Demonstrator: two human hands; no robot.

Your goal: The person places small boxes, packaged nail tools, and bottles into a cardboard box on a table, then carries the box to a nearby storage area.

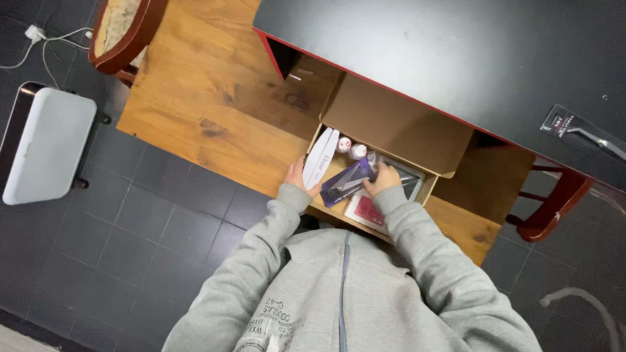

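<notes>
An open cardboard box (401, 123) sits at the near edge of a wooden table (210, 99). My left hand (297, 175) rests at the box's left edge, touching a long white nail file (321, 158). My right hand (383, 178) reaches into the box and grips a purple packaged tool (347, 183). Two small round bottles (351, 148) stand at the back of the box. A dark red flat packet (368, 210) lies under my right wrist. Grey sleeves cover both arms.
A black board with a red edge (462, 55) covers the table's far right; a packaged tool (593, 141) lies on it. Wooden chairs stand at the upper left (132, 24) and right (554, 203). A white appliance (43, 144) and a cable (34, 40) are on the dark tiled floor.
</notes>
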